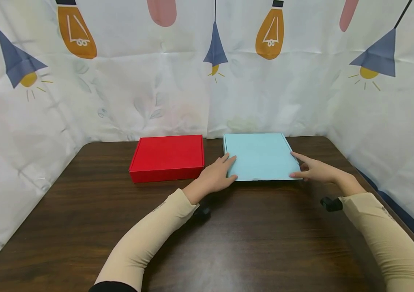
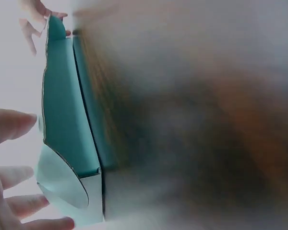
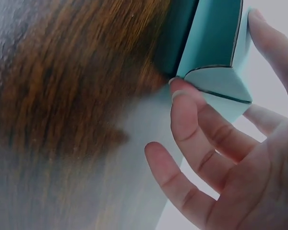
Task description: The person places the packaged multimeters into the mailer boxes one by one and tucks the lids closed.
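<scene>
A light blue cardboard mailer box [image 1: 261,158] lies on the table with its lid over the top. In the left wrist view its teal front flap [image 2: 67,105] stands off the front, with a rounded side tab [image 2: 62,177] at one end. My left hand [image 1: 217,175] has its fingers spread over the box's left edge, thumb by the front left corner. At the right end, my right hand [image 1: 314,168] has its thumb by the lid edge, while bent fingers [image 3: 185,120] touch the corner by a side tab [image 3: 216,79]. Both palms hold nothing.
Left of the blue box lies a red mailer box [image 1: 170,156] with its lid down, close to my left hand. The dark wooden table [image 1: 228,243] ends at a patterned white curtain [image 1: 185,93] behind and at both sides.
</scene>
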Demonstrator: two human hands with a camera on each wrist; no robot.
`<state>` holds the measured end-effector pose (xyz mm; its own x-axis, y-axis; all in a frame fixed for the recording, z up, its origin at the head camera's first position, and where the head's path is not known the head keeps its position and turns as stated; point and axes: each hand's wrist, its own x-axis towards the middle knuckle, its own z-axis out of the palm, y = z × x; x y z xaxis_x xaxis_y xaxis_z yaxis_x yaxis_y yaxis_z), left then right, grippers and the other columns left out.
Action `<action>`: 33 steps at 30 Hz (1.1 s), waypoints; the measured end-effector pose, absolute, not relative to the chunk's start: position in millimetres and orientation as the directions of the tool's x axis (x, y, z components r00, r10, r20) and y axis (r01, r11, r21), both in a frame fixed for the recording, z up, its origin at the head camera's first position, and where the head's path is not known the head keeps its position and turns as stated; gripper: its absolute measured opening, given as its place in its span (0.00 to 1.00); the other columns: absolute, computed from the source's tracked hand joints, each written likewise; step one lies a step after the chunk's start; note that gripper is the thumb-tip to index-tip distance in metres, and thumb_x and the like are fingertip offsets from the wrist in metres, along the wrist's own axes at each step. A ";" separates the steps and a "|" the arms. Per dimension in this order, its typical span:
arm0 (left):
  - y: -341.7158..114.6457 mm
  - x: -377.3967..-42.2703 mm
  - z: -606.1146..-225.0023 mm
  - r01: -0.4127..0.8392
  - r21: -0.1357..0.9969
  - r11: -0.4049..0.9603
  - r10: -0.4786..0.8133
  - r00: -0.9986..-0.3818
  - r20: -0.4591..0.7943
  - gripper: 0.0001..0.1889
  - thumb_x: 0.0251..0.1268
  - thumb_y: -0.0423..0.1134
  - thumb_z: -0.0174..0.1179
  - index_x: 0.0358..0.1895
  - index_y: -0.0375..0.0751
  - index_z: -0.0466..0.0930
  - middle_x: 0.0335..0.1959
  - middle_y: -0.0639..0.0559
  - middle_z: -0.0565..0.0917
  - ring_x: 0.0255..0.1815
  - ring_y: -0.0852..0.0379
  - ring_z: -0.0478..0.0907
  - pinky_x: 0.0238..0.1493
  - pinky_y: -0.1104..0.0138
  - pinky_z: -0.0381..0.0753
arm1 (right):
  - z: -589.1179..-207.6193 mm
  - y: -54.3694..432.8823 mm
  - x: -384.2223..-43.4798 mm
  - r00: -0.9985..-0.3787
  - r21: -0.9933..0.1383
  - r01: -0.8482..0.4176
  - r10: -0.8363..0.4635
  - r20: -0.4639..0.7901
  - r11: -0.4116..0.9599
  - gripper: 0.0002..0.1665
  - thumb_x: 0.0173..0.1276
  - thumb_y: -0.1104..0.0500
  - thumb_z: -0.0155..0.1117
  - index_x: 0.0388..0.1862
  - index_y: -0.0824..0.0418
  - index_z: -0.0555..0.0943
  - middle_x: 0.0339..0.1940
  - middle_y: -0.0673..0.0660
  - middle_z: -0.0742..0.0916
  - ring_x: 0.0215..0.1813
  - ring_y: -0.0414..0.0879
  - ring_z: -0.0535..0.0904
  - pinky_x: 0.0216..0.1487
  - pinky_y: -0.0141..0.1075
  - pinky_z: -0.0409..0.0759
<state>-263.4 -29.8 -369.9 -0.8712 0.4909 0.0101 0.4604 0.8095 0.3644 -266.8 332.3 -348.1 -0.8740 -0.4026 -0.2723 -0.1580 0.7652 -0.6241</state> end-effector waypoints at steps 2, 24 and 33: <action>-33.3 -259.7 -369.6 0.433 0.408 0.804 0.460 -0.887 0.035 0.37 0.74 0.48 0.61 0.81 0.46 0.59 0.81 0.43 0.58 0.77 0.44 0.63 0.64 0.49 0.77 | -348.8 333.4 -267.2 -0.872 -0.632 -0.157 -0.407 -0.271 0.759 0.60 0.75 0.46 0.65 0.85 0.61 0.35 0.48 0.60 0.84 0.40 0.51 0.80 0.50 0.49 0.77; -46.6 -251.2 -370.4 0.331 0.558 0.761 0.385 -0.923 0.022 0.38 0.62 0.48 0.73 0.75 0.46 0.69 0.58 0.44 0.83 0.53 0.49 0.81 0.43 0.56 0.84 | -353.5 340.1 -274.6 -0.860 -0.656 -0.172 -0.437 -0.265 0.735 0.61 0.74 0.50 0.68 0.85 0.60 0.35 0.60 0.73 0.77 0.46 0.52 0.80 0.49 0.49 0.77; -39.6 -254.5 -370.3 0.327 0.562 0.760 0.379 -0.925 0.026 0.38 0.62 0.42 0.73 0.75 0.45 0.68 0.56 0.43 0.85 0.50 0.49 0.83 0.39 0.59 0.85 | -352.8 337.8 -279.5 -0.860 -0.623 -0.222 -0.452 -0.237 0.750 0.63 0.72 0.51 0.70 0.85 0.64 0.35 0.70 0.80 0.68 0.61 0.65 0.77 0.50 0.52 0.80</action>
